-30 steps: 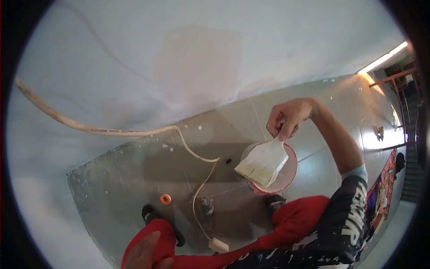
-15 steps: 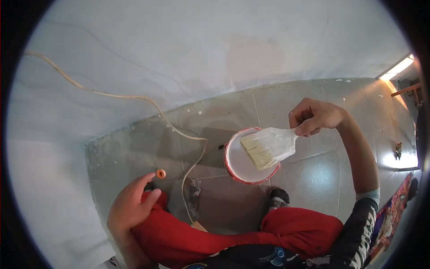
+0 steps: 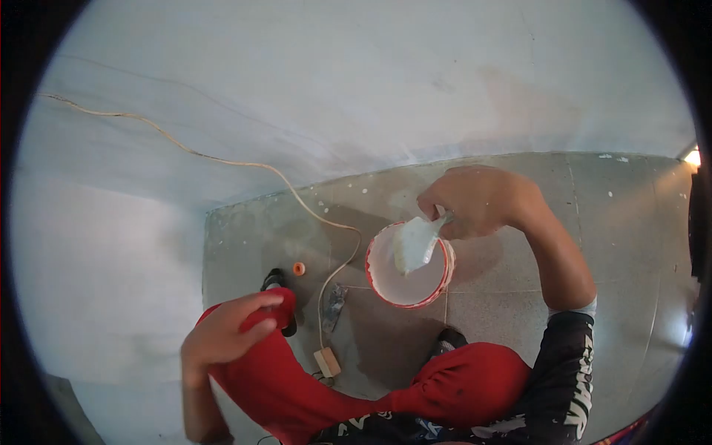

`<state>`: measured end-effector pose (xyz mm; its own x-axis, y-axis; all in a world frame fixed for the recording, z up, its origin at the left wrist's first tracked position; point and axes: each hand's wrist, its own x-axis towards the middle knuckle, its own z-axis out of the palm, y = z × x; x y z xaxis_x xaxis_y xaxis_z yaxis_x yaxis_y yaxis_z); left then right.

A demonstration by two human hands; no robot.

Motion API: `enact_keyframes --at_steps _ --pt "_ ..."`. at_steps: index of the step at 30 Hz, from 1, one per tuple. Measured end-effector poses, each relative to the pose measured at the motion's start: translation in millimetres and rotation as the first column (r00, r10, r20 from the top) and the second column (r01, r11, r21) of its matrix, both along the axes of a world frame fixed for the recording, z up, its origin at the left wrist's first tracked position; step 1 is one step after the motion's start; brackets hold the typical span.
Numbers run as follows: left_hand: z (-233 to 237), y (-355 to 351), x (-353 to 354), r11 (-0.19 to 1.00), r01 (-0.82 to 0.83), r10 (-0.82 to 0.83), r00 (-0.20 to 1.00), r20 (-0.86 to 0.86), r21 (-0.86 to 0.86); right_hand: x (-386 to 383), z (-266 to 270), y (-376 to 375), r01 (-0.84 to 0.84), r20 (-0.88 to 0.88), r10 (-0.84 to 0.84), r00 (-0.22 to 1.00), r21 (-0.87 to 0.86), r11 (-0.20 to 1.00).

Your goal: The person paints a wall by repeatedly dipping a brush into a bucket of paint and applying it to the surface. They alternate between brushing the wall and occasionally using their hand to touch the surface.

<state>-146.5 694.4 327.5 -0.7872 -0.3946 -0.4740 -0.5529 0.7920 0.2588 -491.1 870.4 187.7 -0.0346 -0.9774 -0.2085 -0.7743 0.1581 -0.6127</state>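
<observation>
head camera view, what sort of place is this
Likely a room being painted: a bucket of whitish liquid on the tiled floor, a wide brush held over it, and pale spatters near the wall.

Brush (image 3: 417, 243) over paint bucket (image 3: 404, 285)

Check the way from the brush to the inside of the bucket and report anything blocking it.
Nothing visible blocks it: the brush, held in the right hand, is over the bucket's open mouth. The cord passes beside the bucket.
</observation>
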Motion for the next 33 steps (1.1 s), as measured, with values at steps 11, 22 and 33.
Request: enact_keyframes --at_steps 11,22,33 --pt "85 44 32 0.927 -0.363 0.375 0.902 -0.216 0.093 33 -28 -24 -0.139 -0.019 0.139 0.990 0.040 0.990" --pt "48 51 34 0.960 0.135 -0.080 0.972 -0.222 0.246 102 -74 -47 -0.312 -0.326 0.344 0.881 0.146 0.939" --pt "-76 41 23 0.893 0.416 -0.391 0.906 -0.162 0.171 135 -163 -74 -0.398 -0.335 0.489 0.805 0.304 0.865"
